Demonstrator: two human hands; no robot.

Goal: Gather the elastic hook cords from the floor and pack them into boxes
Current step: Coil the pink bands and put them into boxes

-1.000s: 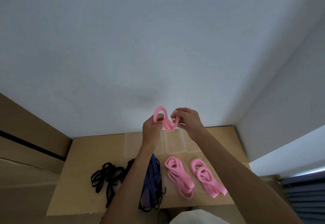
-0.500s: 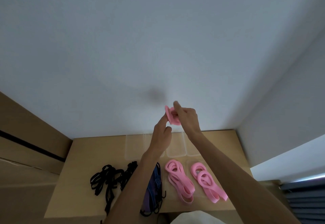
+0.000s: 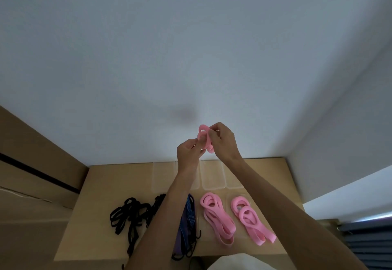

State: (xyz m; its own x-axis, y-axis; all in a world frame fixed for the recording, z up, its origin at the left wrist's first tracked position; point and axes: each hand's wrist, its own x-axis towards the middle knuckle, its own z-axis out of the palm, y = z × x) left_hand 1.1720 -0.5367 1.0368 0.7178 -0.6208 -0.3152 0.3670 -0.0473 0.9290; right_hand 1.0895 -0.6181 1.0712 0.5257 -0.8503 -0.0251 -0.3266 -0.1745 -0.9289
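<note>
We see both hands raised in front of a pale wall, working a coiled pink cord [image 3: 204,137]. The right hand [image 3: 222,141] pinches its upper loops; the left hand [image 3: 189,153] holds it from below, fingers curled round it. Beneath them, on the tan tabletop [image 3: 101,195], lie two bundles of pink cords [image 3: 218,219] side by side, a blue cord [image 3: 188,223] partly hidden by the left forearm, and a tangle of black cords [image 3: 131,216] further left. Clear lidded boxes [image 3: 212,176] sit against the wall.

A tan cardboard surface [image 3: 101,187] bears black cords [image 3: 131,216], pink bands [image 3: 218,219] and clear trays [image 3: 212,176].
</note>
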